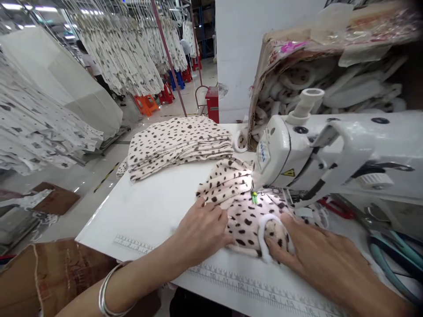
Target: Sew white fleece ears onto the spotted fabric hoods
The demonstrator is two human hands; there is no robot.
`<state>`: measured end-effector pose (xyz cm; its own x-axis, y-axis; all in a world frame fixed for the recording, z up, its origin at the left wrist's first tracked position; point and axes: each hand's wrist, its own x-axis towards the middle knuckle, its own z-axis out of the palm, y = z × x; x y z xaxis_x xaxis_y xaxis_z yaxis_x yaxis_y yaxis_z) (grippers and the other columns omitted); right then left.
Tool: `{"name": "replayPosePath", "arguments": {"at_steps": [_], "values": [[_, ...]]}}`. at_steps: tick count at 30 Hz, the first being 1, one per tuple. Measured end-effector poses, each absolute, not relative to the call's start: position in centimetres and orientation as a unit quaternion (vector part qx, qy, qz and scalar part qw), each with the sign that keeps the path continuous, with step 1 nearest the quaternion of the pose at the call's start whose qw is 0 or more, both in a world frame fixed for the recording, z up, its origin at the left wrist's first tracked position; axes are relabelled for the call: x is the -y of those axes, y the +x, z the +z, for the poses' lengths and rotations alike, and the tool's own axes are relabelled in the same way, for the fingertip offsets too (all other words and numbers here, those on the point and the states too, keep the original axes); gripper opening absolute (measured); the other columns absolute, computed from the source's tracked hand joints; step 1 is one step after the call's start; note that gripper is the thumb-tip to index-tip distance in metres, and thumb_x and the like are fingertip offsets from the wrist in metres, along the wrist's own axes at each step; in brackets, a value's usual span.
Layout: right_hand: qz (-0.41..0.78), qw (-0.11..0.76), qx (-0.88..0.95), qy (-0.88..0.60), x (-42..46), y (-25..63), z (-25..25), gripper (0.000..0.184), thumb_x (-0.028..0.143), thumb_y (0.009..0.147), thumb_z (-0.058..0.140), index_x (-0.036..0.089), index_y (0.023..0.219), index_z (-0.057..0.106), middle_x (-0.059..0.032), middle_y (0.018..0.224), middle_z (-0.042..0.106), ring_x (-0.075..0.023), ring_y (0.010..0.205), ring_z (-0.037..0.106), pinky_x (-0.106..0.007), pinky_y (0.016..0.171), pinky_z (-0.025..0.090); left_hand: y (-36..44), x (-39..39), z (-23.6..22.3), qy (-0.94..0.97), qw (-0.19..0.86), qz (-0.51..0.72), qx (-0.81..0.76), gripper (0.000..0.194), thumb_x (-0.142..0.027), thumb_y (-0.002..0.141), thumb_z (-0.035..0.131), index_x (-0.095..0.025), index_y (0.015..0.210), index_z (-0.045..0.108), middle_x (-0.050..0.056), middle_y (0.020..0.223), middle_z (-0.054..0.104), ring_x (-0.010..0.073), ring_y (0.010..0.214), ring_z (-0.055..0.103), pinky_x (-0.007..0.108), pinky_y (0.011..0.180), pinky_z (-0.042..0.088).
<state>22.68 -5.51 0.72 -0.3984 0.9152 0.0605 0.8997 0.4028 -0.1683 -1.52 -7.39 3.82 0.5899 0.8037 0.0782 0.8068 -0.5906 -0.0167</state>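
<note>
Spotted pink fabric (243,215) lies on the white table, its upper part running under the head of a sewing machine (277,149). My left hand (205,222) presses on the fabric's left part, fingers curled over a fold. In my right hand (297,246), a small rounded spotted piece with white fluffy trim (264,233) is pinched between thumb and fingers, resting on the fabric. A bright green part (254,197) shows near the lit needle area. The needle itself is hidden.
A folded stack of spotted fabric (178,145) lies at the back left. Behind the machine stands a cardboard box (261,83) of white-trimmed pieces. Scissors (393,255) lie at right. A printed ruler (238,286) runs along the front edge. Hanging garments (122,53) fill the background.
</note>
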Motion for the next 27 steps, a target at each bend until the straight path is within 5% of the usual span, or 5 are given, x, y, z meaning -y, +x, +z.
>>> {"name": "replayPosePath", "arguments": {"at_steps": [5,10,16,20,27], "values": [[0.093,-0.015,0.849,-0.520,4.6,22.3,1.9,0.036,0.054,0.086,0.041,0.023,0.072,0.053,-0.0022,0.058,0.062,-0.0233,0.049,0.060,-0.029,0.043,0.031,-1.1,7.5,4.4,-0.879,0.042,-0.023,0.474,0.058,-0.061,0.069,0.074,-0.008,0.090,0.064,0.009,0.086,0.064,0.0274,0.085,0.061,0.049,0.087,0.048],[0.100,0.082,0.860,-0.493,4.7,22.9,2.5,0.034,0.053,0.087,0.046,0.022,0.087,0.060,-0.0024,0.060,0.063,-0.0212,0.048,0.060,-0.029,0.043,0.035,0.0,5.7,4.7,-0.931,-0.017,-0.067,0.359,0.047,-0.046,0.086,0.065,-0.006,0.111,0.059,0.014,0.114,0.062,0.0267,0.115,0.055,0.043,0.108,0.037],[0.254,0.116,0.838,-0.469,4.6,22.8,2.2,0.034,0.051,0.094,0.041,0.023,0.087,0.059,0.0024,0.058,0.060,-0.0135,0.049,0.057,-0.024,0.046,0.039,-0.7,4.5,3.2,-0.925,-0.113,-0.034,0.362,0.076,-0.058,0.084,0.061,-0.008,0.137,0.040,0.017,0.143,0.046,0.0297,0.136,0.038,0.050,0.115,0.029],[0.198,0.085,0.831,-0.513,4.3,22.7,0.6,0.035,0.052,0.092,0.042,0.022,0.083,0.057,0.0007,0.055,0.059,-0.0176,0.048,0.058,-0.026,0.042,0.035,-1.6,4.3,2.9,-0.925,-0.141,-0.032,0.353,0.085,-0.068,0.085,0.050,-0.012,0.146,0.029,0.017,0.152,0.033,0.0309,0.143,0.024,0.056,0.117,0.017],[0.140,0.065,0.838,-0.523,4.4,23.2,-0.6,0.040,0.058,0.091,0.040,0.023,0.079,0.056,-0.0008,0.052,0.057,-0.0191,0.042,0.055,-0.027,0.037,0.031,-3.3,2.6,3.0,-0.936,-0.117,-0.032,0.330,0.092,-0.070,0.080,0.057,-0.018,0.149,0.023,0.014,0.154,0.030,0.0304,0.142,0.028,0.063,0.115,-0.001]]}}
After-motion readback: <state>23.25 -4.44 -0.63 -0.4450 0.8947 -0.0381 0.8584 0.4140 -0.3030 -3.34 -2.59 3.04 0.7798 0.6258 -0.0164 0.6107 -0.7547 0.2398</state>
